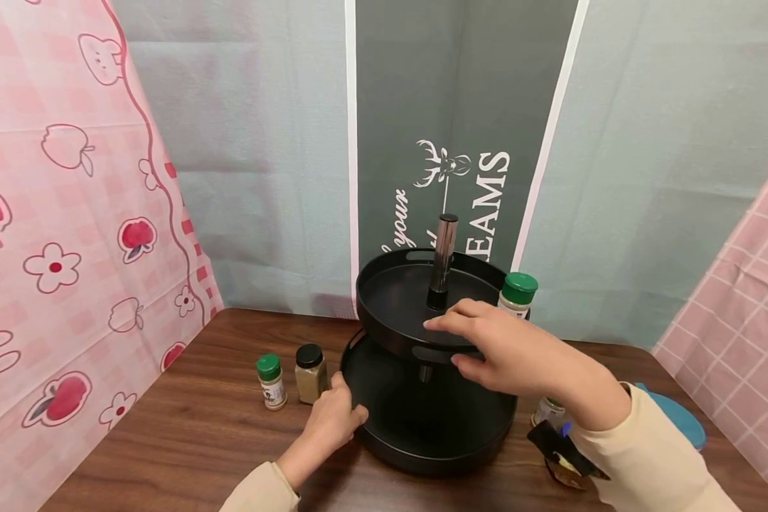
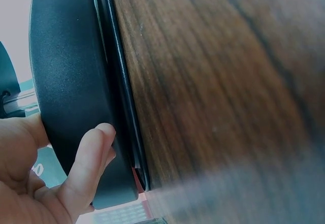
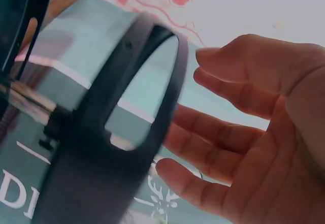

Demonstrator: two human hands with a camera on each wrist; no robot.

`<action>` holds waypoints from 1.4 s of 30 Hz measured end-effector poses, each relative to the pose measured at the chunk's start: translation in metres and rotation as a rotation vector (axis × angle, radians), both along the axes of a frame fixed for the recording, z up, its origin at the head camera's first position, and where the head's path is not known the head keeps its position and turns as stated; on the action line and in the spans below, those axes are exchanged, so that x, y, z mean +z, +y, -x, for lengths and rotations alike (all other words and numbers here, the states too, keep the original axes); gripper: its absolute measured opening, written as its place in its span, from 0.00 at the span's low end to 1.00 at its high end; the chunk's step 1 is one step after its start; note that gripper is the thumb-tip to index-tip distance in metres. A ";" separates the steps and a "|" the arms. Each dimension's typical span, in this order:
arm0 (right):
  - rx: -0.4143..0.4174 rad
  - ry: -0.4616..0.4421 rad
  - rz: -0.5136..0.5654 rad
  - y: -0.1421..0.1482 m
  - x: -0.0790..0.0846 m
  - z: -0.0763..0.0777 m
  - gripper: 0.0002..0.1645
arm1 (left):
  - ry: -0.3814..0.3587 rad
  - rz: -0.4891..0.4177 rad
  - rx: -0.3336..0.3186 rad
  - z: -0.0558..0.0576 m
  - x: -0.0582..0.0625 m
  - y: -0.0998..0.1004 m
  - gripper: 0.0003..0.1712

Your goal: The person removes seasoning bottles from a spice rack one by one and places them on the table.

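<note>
A black two-tier tray stand (image 1: pixel 432 459) with a shiny central post (image 1: pixel 444 249) stands on the table. At the left side of its lower tray, my left hand (image 1: pixel 329 419) grips the wall; the left wrist view shows fingers (image 2: pixel 91 153) against the outside of that wall. My right hand (image 1: pixel 508 348) hovers at the front right of the upper tray (image 1: pixel 400 299), fingers spread loosely beside the slotted handle (image 3: pixel 167 107), holding nothing. A green-capped shaker (image 1: pixel 518 288) stands upright at the upper tray's right edge, its lower part hidden by the right hand.
Left of the stand are a small green-capped shaker (image 1: pixel 272 384) and a black-capped spice jar (image 1: pixel 311 373). Under the right forearm lie a partly hidden jar (image 1: pixel 547 411), a dark packet (image 1: pixel 566 451) and a blue item (image 1: pixel 678 419). Cloth hangings (image 1: pixel 281 178) surround the wooden table (image 1: pixel 185 427).
</note>
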State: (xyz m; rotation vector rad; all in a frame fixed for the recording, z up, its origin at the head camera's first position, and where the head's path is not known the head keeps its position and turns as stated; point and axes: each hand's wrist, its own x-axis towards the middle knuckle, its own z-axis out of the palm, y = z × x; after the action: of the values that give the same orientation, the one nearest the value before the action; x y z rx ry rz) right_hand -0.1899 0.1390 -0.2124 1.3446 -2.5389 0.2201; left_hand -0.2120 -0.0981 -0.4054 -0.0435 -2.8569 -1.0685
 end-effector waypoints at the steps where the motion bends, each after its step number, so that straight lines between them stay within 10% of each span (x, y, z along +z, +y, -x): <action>1: 0.002 0.003 0.001 0.002 0.003 0.001 0.26 | -0.002 -0.001 0.001 0.000 0.000 0.000 0.43; 21: 0.022 0.137 0.120 0.027 0.025 0.014 0.26 | -0.004 0.006 -0.003 -0.001 0.001 0.000 0.42; 42: -0.136 0.092 0.088 0.048 0.033 0.025 0.26 | -0.043 -0.010 -0.003 0.001 0.000 0.000 0.43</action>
State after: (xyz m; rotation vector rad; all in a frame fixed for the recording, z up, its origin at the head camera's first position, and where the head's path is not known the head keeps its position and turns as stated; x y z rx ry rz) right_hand -0.2150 0.1874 -0.1795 1.1189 -2.5004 0.2350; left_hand -0.2125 -0.0980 -0.4052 -0.0249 -2.8908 -1.0969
